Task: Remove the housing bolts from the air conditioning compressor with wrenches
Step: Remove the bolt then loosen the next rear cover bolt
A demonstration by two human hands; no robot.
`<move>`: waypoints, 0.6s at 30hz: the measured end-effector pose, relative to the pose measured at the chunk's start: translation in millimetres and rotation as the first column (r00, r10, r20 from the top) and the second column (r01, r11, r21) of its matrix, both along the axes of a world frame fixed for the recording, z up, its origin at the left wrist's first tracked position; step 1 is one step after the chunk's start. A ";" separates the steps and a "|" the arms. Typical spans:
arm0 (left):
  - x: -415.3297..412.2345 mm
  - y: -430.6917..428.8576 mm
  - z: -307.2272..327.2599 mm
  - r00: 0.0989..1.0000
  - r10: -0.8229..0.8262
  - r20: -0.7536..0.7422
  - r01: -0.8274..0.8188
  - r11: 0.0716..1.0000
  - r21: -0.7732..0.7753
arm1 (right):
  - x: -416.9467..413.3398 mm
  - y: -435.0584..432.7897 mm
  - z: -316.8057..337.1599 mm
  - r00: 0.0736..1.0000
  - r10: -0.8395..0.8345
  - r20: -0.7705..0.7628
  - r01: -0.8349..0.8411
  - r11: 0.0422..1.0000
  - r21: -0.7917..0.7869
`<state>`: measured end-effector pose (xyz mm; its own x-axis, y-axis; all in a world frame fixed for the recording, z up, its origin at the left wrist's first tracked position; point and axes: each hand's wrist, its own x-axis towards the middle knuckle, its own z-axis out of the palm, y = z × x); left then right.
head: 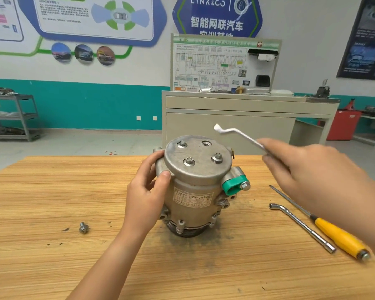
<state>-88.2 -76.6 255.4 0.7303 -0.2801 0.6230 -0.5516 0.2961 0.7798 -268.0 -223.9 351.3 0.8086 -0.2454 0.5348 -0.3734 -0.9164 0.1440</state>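
The grey air conditioning compressor [195, 187] stands upright on the wooden table [52, 191]. Its round top cover carries three hex bolts [188, 161], and one bolt hole [207, 144] on it is open. My left hand [147, 191] grips the compressor's left side, thumb on the cover rim. My right hand [301, 169] holds an offset ring wrench [236, 135] in the air, above and to the right of the cover, its ring end clear of the bolts. One loose bolt [83, 227] lies on the table at the left.
An L-shaped socket wrench [301, 227] and a yellow-handled screwdriver [338, 237] lie on the table to the right of the compressor. A green plug [233, 187] sits on the compressor's right port. A beige training bench [247, 118] stands behind the table.
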 end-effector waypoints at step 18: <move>2.4 -3.1 -5.9 0.998 0.058 0.040 -0.058 0.998 0.004 | 1.9 53.8 -18.2 0.894 -0.241 -0.377 0.156 0.958 -0.242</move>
